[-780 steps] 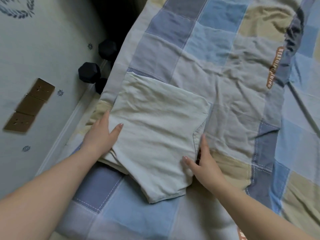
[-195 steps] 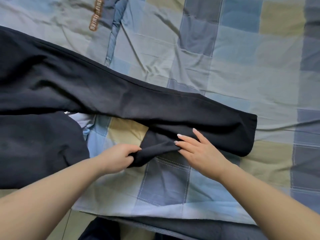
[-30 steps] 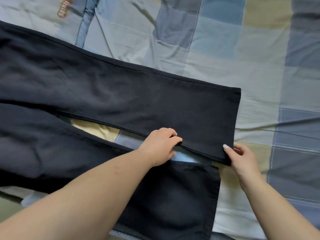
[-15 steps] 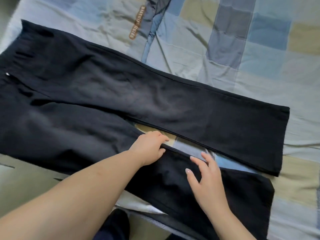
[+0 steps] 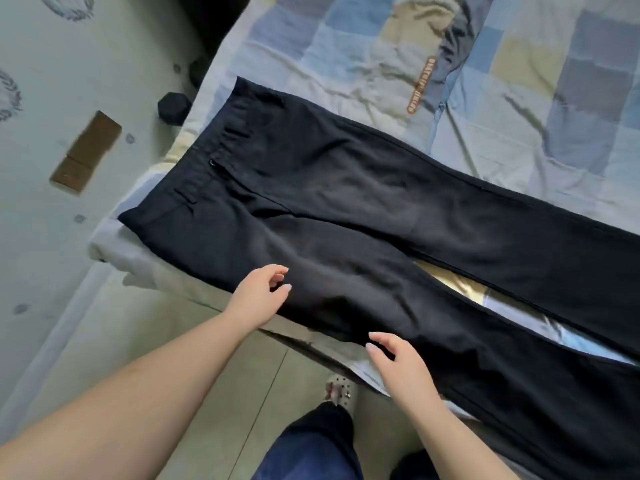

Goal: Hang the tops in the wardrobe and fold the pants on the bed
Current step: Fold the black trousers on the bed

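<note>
Black pants [image 5: 363, 216] lie flat mid-frame, left hand [image 5: 258, 299] and right hand [image 5: 398, 362] both loose, gripping nothing, so the near leg could slide off the bed [image 5: 346, 39] edge.

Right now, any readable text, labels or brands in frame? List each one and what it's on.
Orange tag sewn on the patchwork bedsheet: holds a line of lettering, too blurred to read.
Black pants: no label or print visible.
Brown strip on the floor: no text visible.
No other text in frame.
</note>
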